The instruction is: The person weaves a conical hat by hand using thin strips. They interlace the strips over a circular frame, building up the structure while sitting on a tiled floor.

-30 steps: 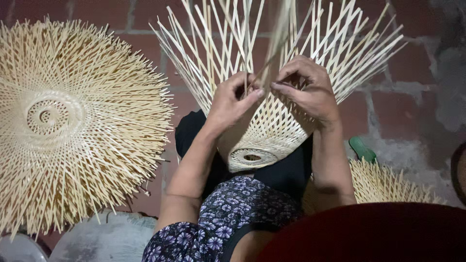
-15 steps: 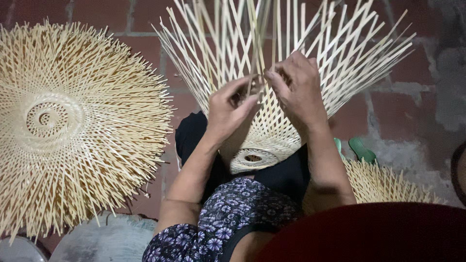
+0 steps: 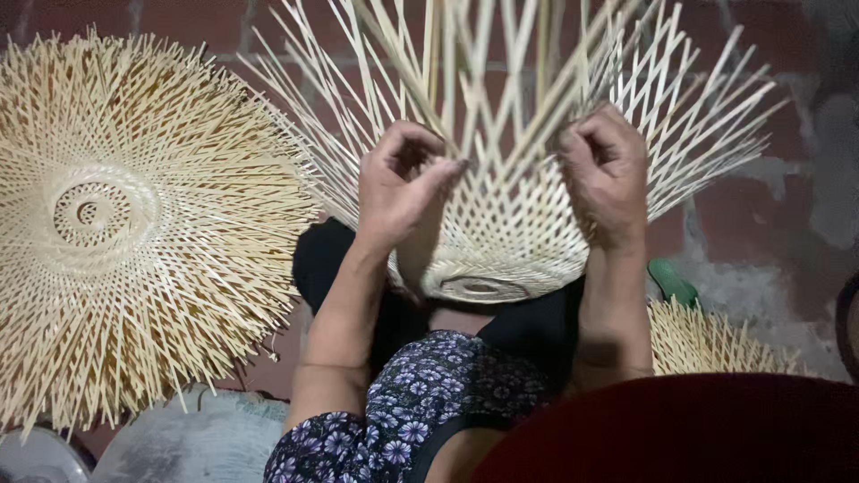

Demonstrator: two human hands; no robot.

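Half-woven bamboo basket [image 3: 510, 241] propped on lap, loose strips fanning far. Light, springy, brittle at tips; best held at dense woven rim. Left hand [image 3: 403, 183] and right hand [image 3: 607, 170] closed, pinching strips.

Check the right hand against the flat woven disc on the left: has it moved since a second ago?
Yes. The right hand has shifted rightward, away from the flat woven bamboo disc and from the left hand, along the half-woven basket.

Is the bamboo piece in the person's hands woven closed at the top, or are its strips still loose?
Still loose. The bamboo piece is tightly woven only near its base; above both hands, its strips fan out free and unwoven.
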